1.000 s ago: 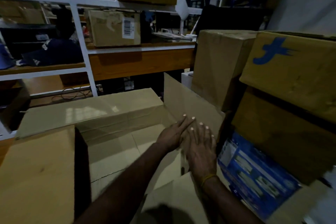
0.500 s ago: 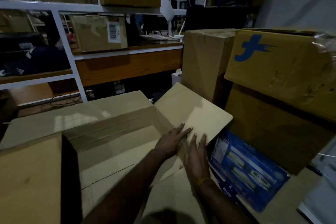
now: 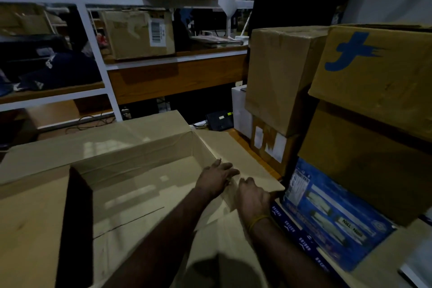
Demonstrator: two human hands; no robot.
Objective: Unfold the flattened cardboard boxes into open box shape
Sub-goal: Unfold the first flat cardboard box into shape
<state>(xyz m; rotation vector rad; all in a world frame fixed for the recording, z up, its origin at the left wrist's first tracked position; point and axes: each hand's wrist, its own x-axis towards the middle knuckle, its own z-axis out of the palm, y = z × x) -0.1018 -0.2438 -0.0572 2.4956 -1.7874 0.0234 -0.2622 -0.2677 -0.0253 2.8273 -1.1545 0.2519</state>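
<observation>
both hands, left hand (image 3: 216, 179) & right hand (image 3: 253, 196), press box (image 3: 140, 184) rt flap (image 3: 236, 154) outward; fingers lie flat on it.

blue f-shaped logo: stacked carton (image 3: 374, 72) | barcode label: shelf carton (image 3: 138, 35)

Stacked cartons (image 3: 374, 72) beside blue package (image 3: 334, 215)

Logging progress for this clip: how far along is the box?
Done: the box stands open, walls up, floor visible, far flap folded out. In hand: left hand and right hand press the right flap outward. Left: finishing that flap; whether more flat boxes wait is not visible.
</observation>
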